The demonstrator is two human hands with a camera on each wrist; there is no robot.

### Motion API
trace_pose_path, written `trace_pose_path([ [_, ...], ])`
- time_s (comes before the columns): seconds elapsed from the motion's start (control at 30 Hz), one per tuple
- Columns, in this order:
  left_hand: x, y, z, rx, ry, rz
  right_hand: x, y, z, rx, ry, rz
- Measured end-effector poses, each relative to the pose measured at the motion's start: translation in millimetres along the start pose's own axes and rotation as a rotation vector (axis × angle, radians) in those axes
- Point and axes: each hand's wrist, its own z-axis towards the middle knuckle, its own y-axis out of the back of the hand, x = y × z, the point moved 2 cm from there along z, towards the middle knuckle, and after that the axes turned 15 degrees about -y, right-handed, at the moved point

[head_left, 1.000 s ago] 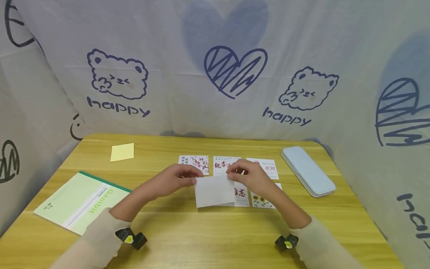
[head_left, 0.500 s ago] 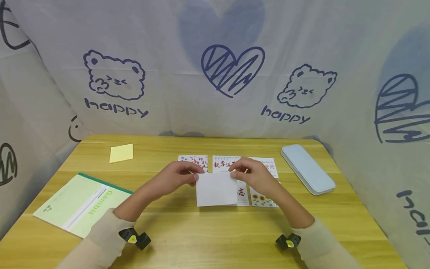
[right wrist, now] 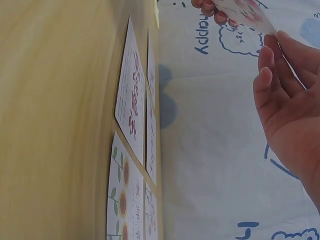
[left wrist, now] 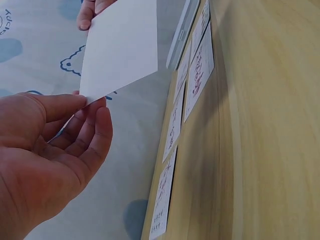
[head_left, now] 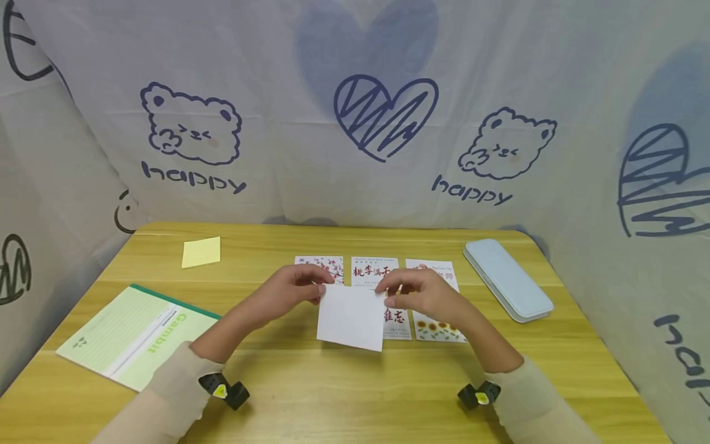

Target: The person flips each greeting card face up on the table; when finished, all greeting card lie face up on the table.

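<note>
A white card (head_left: 350, 317) hangs above the table, its blank side towards the head view. My left hand (head_left: 288, 293) pinches its upper left corner between thumb and fingers. At the upper right corner, the thumb and finger of my right hand (head_left: 424, 295) pinch the edge. Pinkish-red print shows on the other face of the held card (right wrist: 247, 12) in the right wrist view. Behind and below it lie several printed cards in two rows: a blossom card (head_left: 327, 264), cards with red characters (head_left: 373, 269), and a sunflower card (head_left: 438, 330). The held card hides part of the front row.
A green notebook (head_left: 138, 336) lies at the left, partly under the left forearm in view. Farther back is a yellow sticky-note pad (head_left: 201, 252). A pale blue pencil case (head_left: 508, 280) lies at the right. Printed cloth (head_left: 277, 154) hangs behind the table.
The card has turned slightly, its lower right corner dipping, and shifted a little left. Both hands stay at its top corners; the right hand's fingers have spread somewhat.
</note>
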Motion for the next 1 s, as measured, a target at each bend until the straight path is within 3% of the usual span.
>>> trace_pose_path([
  [0.23, 9.5, -2.9, 2.4, -0.01, 0.001, -0.005, 7, -10, 0, -0.004, 0.055, 0.086],
  [0.47, 6.5, -10.4, 3.6, -0.015, 0.007, 0.026, 20, -18, -5, -0.051, 0.145, 0.143],
  [0.63, -1.5, -1.8, 0.4, -0.059, 0.02, 0.119, 23, -17, -6, -0.132, 0.179, 0.125],
  [0.73, -7.8, 4.6, -1.6, -0.078, 0.012, 0.112, 22, -13, -6, -0.21, 0.183, 0.118],
  [0.83, -13.2, 8.2, -2.4, -0.084, -0.016, 0.071, 19, -9, -5, -0.289, 0.136, 0.107],
  [1.0, -15.3, 7.6, -1.6, -0.07, -0.048, 0.013, 10, -5, -2, -0.359, -0.042, 0.153],
])
